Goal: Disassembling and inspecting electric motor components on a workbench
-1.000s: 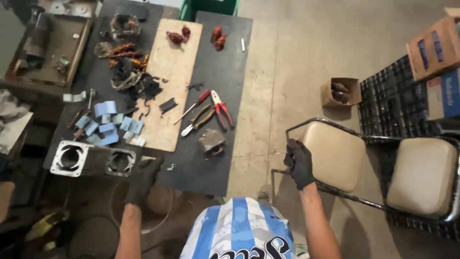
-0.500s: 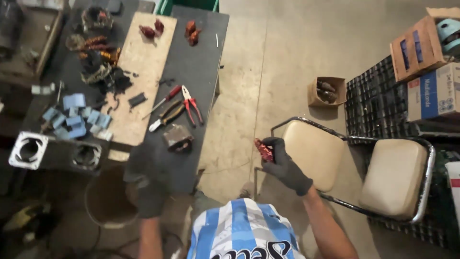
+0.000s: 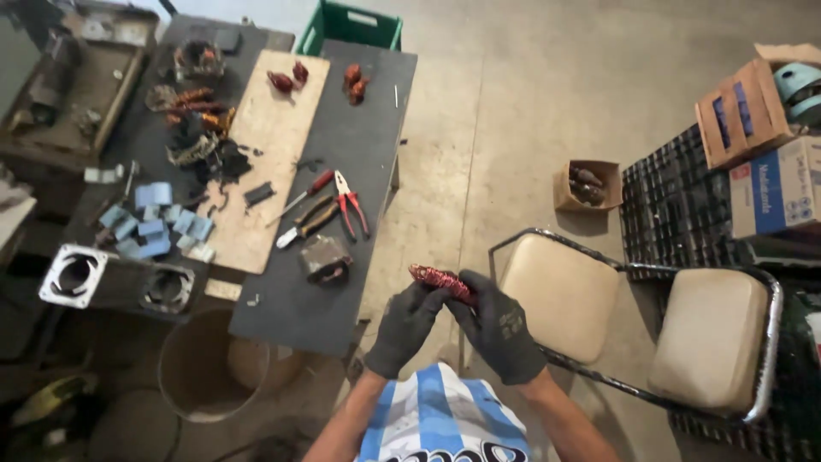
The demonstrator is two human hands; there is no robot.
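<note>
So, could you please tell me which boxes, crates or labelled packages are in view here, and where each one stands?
Small open cardboard box: on the floor beyond the chair, brown, dark parts inside.
Large cardboard box: upper right, brown with blue markings, open, pale blue object inside.
Blue and white carton: right edge, just below the large box, printed sides.
Green plastic crate: at the table's far end, open top.

You are in a repair workshop: dark workbench on bare concrete floor, pliers and screwdriver near its right edge, metal motor housing at its near-left corner.
</note>
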